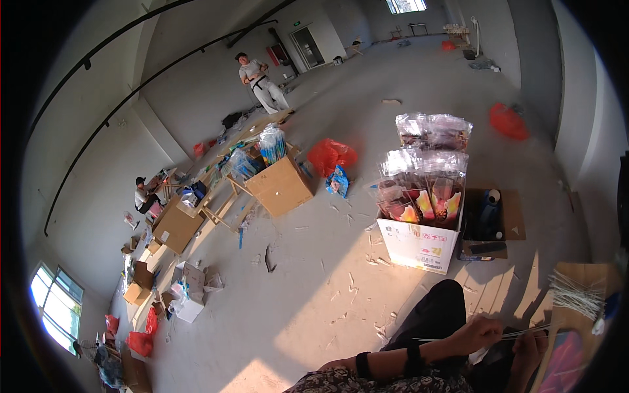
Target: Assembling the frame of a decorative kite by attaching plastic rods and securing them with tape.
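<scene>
Over my lap, at the lower right, my left hand [483, 333] is closed, its fingers pinched round thin white rods [517, 334]. My right hand [529, 347] sits just to the right, fingers bent on the same rods by the edge of a wooden board. One rod end sticks out to the left, past my left wrist. A loose bundle of similar white rods [576, 298] lies on the wooden board [603, 278]. Nearer me on that board is a pink and purple printed piece [565, 360], partly cut off by the picture's dark rim.
Ahead stands a white carton [416, 245] packed with colourful printed pieces in clear bags. Beside it is an open brown box [511, 213] holding bottles. White scraps [354, 288] litter the floor. Farther left are cartons [280, 187], worktables, red bags [331, 156] and two people [262, 82].
</scene>
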Demonstrator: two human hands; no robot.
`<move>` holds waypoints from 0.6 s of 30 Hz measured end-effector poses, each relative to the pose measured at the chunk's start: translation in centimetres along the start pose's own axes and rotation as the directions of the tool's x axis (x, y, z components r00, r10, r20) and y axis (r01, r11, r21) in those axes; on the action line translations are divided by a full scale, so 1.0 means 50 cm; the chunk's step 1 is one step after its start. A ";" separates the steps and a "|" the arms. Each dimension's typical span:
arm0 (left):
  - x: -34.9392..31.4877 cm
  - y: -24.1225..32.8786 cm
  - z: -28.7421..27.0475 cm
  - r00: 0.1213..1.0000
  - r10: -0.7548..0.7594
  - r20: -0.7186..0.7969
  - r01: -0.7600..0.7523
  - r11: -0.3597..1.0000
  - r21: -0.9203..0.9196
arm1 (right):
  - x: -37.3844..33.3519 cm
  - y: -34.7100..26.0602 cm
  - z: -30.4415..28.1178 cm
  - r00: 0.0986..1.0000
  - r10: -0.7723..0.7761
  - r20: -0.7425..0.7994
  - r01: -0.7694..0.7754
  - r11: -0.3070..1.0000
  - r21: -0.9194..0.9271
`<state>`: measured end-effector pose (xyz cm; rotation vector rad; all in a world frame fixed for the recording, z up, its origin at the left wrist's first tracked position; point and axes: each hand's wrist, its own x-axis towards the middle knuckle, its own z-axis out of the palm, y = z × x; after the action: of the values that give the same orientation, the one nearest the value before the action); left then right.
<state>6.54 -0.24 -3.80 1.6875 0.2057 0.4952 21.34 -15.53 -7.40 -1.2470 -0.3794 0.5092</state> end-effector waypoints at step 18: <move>0.007 -0.012 0.047 0.984 -0.012 0.176 0.038 0.989 -0.146 | -0.090 -0.143 0.050 0.995 -0.094 0.012 0.095 0.979 -0.181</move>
<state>7.95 -2.09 -4.54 1.5705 0.0603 0.3328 17.39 -17.70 0.17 -1.3965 -0.4945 0.4024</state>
